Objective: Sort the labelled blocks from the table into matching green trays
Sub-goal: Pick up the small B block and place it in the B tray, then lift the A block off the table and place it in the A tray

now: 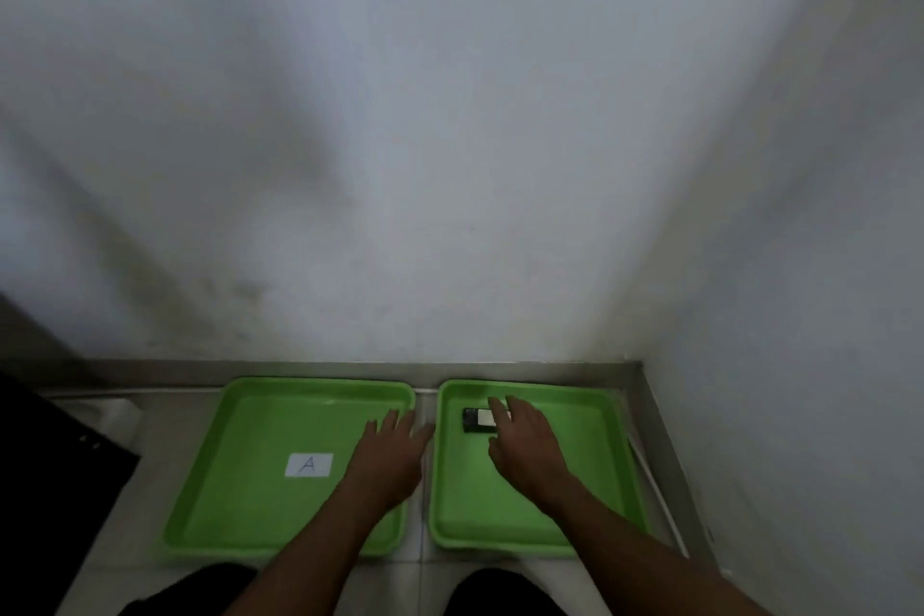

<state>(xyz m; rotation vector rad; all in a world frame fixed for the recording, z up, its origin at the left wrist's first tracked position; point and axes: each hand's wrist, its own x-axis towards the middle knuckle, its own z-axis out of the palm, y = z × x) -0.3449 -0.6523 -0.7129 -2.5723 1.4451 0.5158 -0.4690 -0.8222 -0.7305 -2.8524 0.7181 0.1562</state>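
Two green trays lie side by side on the tiled floor. The left tray carries a white paper label marked A. In the right tray a dark block with a white label rests near the far left corner. My right hand hovers over that tray with fingers spread, fingertips touching or just above the block. My left hand lies flat over the right edge of the left tray, fingers apart and holding nothing. My right arm hides any label the right tray may carry.
A white wall rises right behind the trays, and a second wall closes the corner at the right. A metal strip runs along the base of the walls. A dark object stands at the left. My knees show at the bottom.
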